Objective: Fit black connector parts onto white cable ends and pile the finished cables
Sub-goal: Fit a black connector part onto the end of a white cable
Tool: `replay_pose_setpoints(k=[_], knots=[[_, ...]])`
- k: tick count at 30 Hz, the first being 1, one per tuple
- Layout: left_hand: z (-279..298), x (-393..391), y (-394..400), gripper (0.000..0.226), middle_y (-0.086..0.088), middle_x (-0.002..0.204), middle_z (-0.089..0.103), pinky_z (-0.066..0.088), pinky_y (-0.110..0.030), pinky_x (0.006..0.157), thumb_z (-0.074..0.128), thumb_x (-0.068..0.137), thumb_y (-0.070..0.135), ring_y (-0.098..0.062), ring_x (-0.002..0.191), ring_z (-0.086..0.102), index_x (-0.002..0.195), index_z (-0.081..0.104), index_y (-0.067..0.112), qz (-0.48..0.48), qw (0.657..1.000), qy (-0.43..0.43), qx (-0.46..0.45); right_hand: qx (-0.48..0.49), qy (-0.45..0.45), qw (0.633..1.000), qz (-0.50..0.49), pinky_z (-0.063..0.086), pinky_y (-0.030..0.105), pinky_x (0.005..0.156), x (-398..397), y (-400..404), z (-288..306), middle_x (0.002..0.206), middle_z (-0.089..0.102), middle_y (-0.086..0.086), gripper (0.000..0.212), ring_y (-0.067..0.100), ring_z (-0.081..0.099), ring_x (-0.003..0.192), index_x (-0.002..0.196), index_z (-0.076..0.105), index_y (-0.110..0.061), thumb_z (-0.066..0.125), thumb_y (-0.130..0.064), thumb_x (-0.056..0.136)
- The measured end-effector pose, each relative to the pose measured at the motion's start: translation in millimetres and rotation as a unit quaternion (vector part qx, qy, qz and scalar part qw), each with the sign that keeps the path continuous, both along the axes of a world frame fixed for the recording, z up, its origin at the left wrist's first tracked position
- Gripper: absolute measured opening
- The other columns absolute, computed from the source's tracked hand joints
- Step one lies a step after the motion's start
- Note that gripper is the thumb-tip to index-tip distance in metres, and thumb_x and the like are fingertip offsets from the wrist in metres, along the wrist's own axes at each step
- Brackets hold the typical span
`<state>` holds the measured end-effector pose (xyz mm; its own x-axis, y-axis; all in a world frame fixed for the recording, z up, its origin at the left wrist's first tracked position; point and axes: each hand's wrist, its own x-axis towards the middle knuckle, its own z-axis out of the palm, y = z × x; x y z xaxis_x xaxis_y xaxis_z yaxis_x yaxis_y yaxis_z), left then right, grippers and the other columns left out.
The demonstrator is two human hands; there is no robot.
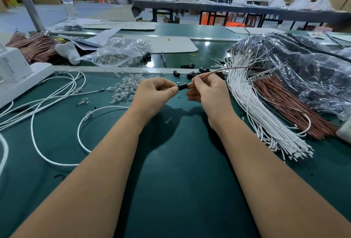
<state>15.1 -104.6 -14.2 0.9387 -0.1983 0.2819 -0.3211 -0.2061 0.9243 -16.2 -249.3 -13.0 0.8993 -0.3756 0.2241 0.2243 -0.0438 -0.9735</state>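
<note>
Above the green table (171,161), at centre, I see two hands meeting on one black connector (182,87). The left hand (157,93) pinches its left end, fingers (171,91) clamped together on it. The right hand (207,91) pinches one brown wire (228,69) at the connector's right end, fingers (197,80) closed on the wire; the wire arcs away to the right. Just beyond the hands lie several loose connectors (191,74); I cannot count them exactly. To the right: one fanned bundle of white cables (252,108) and, beside it, one bundle of brown wires (288,104). To the left: a few looped white cables (57,95) and a scatter of clear bulbs (125,87). One pen (163,58) lies farther back.
</note>
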Motion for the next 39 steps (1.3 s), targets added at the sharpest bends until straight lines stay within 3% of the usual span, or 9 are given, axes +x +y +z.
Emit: replay_pose_setpoints(k=[5, 9, 16, 20, 23, 29, 32, 37, 39], knots=[[1, 0, 1, 0.011, 0.006, 0.061, 0.055, 0.036, -0.009, 0.051, 0.070, 0.086, 0.018, -0.003, 0.054, 0.045, 0.075, 0.070, 0.019, 0.003, 1.000, 0.008, 0.004, -0.026, 0.025, 0.999, 0.011, 0.054, 0.025, 0.058, -2, 0, 1, 0.075, 0.068, 0.004, 0.014, 0.012, 0.063, 0.059, 0.081, 0.066, -0.014, 0.060, -0.014, 0.094], [3, -1, 1, 0.012, 0.005, 0.066, 0.055, 0.036, -0.010, 0.052, 0.070, 0.086, 0.020, -0.009, 0.060, 0.044, 0.074, 0.069, 0.022, 0.005, 1.000, -0.004, 0.007, 0.050, 0.040, 0.998, 0.014, 0.050, 0.023, 0.053, -5, -2, 7, 0.076, 0.069, 0.006, 0.033, 0.016, 0.061, 0.056, 0.078, 0.074, -0.014, 0.051, -0.027, 0.098], [6, -4, 0, 0.007, -0.013, 0.078, 0.066, 0.044, -0.019, 0.065, 0.066, 0.089, 0.014, -0.011, 0.067, 0.053, 0.086, 0.069, 0.008, -0.001, 0.998, -0.058, 0.034, -0.037, 0.079, 0.995, 0.055, 0.046, 0.024, 0.057, -6, 4, 6, 0.081, 0.070, 0.006, 0.025, 0.014, 0.059, 0.061, 0.087, 0.068, -0.010, 0.051, -0.025, 0.099], [7, -4, -1, 0.003, -0.001, 0.072, 0.067, 0.041, -0.010, 0.060, 0.068, 0.088, 0.012, -0.001, 0.060, 0.054, 0.086, 0.069, 0.011, -0.012, 0.993, -0.093, 0.065, -0.023, 0.041, 0.996, 0.078, 0.050, 0.023, 0.057, -8, 3, 6, 0.072, 0.068, 0.002, 0.012, 0.013, 0.061, 0.059, 0.088, 0.067, -0.015, 0.060, -0.021, 0.095], [9, -2, 1, 0.005, -0.004, 0.078, 0.070, 0.048, -0.025, 0.069, 0.067, 0.089, 0.015, -0.015, 0.072, 0.062, 0.088, 0.069, 0.010, -0.021, 0.985, -0.123, 0.117, -0.025, 0.009, 0.996, 0.079, 0.054, 0.023, 0.059, -8, 3, 4, 0.065, 0.069, 0.000, 0.013, 0.012, 0.063, 0.059, 0.081, 0.069, -0.015, 0.064, -0.013, 0.092], [18, 3, 19, 0.011, 0.003, 0.079, 0.059, 0.044, -0.033, 0.076, 0.059, 0.088, 0.025, -0.021, 0.082, 0.054, 0.081, 0.057, 0.016, 0.033, 0.925, -0.191, 0.328, 0.062, 0.030, 0.997, 0.040, 0.051, 0.022, 0.054, -4, 1, 4, 0.063, 0.067, 0.003, 0.010, 0.011, 0.060, 0.053, 0.084, 0.068, -0.008, 0.065, -0.014, 0.092], [24, 4, 30, 0.015, 0.010, 0.071, 0.056, 0.030, -0.032, 0.076, 0.059, 0.079, 0.034, -0.018, 0.079, 0.049, 0.076, 0.061, 0.019, 0.093, 0.894, -0.204, 0.388, 0.106, 0.034, 0.993, 0.035, 0.049, 0.022, 0.052, -4, 1, 5, 0.064, 0.067, 0.005, 0.012, 0.012, 0.059, 0.052, 0.082, 0.067, -0.008, 0.065, -0.014, 0.091], [26, 9, 42, 0.021, 0.006, 0.071, 0.054, 0.021, -0.036, 0.078, 0.058, 0.079, 0.039, -0.021, 0.081, 0.044, 0.072, 0.061, 0.019, 0.155, 0.863, -0.158, 0.454, 0.141, 0.037, 0.989, 0.031, 0.051, 0.022, 0.053, -4, -1, 5, 0.062, 0.067, 0.004, 0.011, 0.012, 0.059, 0.052, 0.082, 0.067, -0.007, 0.065, -0.013, 0.091], [26, 8, 41, 0.023, 0.004, 0.071, 0.052, 0.022, -0.038, 0.078, 0.054, 0.080, 0.040, -0.022, 0.084, 0.042, 0.074, 0.060, 0.018, 0.178, 0.834, -0.139, 0.502, 0.121, 0.041, 0.991, 0.042, 0.051, 0.021, 0.053, -4, 0, 4, 0.063, 0.067, 0.004, 0.009, 0.011, 0.060, 0.052, 0.085, 0.067, -0.007, 0.065, -0.013, 0.091]])
